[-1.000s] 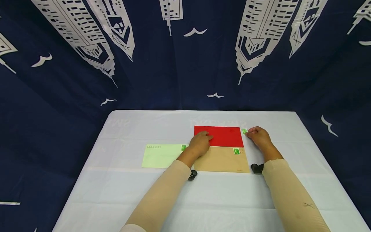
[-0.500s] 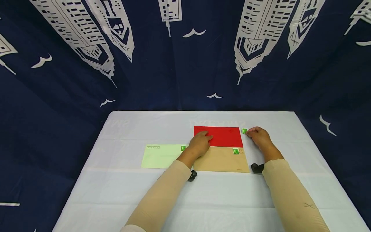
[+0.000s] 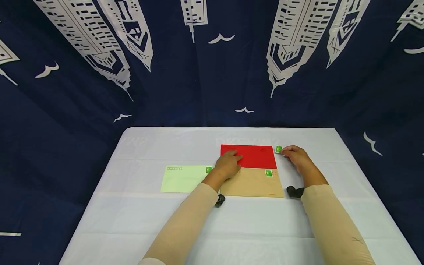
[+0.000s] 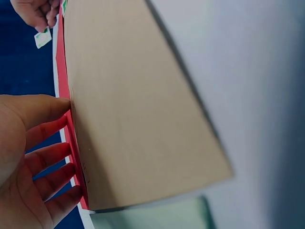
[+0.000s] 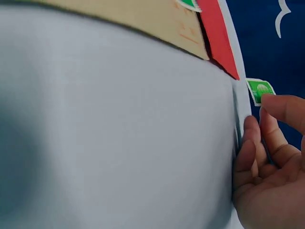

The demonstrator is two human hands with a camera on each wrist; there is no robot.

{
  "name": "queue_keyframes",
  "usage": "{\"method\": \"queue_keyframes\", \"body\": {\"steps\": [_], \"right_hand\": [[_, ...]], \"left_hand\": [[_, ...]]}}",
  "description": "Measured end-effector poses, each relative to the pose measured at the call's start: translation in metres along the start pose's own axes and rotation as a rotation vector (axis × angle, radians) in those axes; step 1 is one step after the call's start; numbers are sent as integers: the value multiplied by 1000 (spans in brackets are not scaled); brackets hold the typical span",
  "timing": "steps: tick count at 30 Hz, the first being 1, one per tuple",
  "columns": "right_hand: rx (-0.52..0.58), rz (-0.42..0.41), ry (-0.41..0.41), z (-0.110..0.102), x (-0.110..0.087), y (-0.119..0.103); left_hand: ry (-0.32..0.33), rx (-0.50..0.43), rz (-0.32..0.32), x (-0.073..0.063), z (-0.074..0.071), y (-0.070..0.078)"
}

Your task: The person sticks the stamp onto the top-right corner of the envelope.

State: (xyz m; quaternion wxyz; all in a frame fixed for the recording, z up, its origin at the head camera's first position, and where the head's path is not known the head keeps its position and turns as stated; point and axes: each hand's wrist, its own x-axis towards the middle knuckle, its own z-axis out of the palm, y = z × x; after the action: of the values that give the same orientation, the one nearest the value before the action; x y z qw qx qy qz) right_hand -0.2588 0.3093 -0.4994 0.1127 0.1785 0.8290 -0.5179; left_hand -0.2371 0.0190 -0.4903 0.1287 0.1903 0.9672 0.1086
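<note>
A small green stamp (image 3: 278,149) with a white border is pinched between the thumb and a finger of my right hand (image 3: 297,156), just right of the red envelope (image 3: 258,156). The right wrist view shows the stamp (image 5: 260,90) sticking out past the fingertips. My left hand (image 3: 228,164) rests on the left part of the red envelope, fingers spread on it. In the left wrist view, the left hand (image 4: 33,157) has its fingertips along the red strip beside the brown envelope (image 4: 124,95). The hand hides part of the red envelope.
Below the red envelope lies the brown envelope, with a green stamp (image 3: 268,173) at its upper right. A pale green envelope (image 3: 187,180) with another stamp (image 3: 208,169) lies to the left. White cloth covers the table (image 3: 251,228); a dark blue patterned curtain (image 3: 205,73) hangs behind.
The right hand with the stamp has barely shifted; its wrist has turned slightly. The left hand keeps its place on the red envelope. The whole head view has drifted slightly.
</note>
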Motion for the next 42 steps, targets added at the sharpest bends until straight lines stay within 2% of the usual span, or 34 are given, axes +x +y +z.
{"method": "queue_keyframes", "body": {"steps": [8, 23, 29, 35, 42], "right_hand": [[73, -21, -44, -3, -1, 1], [36, -103, -5, 9, -3, -6], [31, -104, -6, 16, -3, -11], [34, -117, -43, 23, -2, -15], [30, -78, -41, 29, -1, -20]], "left_hand": [[-8, -2, -3, 0, 3, 0], [-13, 18, 3, -2, 1, 2], [-14, 13, 3, -3, 0, 2], [-8, 15, -2, -4, -2, 1], [4, 23, 11, -4, -2, 1]]}}
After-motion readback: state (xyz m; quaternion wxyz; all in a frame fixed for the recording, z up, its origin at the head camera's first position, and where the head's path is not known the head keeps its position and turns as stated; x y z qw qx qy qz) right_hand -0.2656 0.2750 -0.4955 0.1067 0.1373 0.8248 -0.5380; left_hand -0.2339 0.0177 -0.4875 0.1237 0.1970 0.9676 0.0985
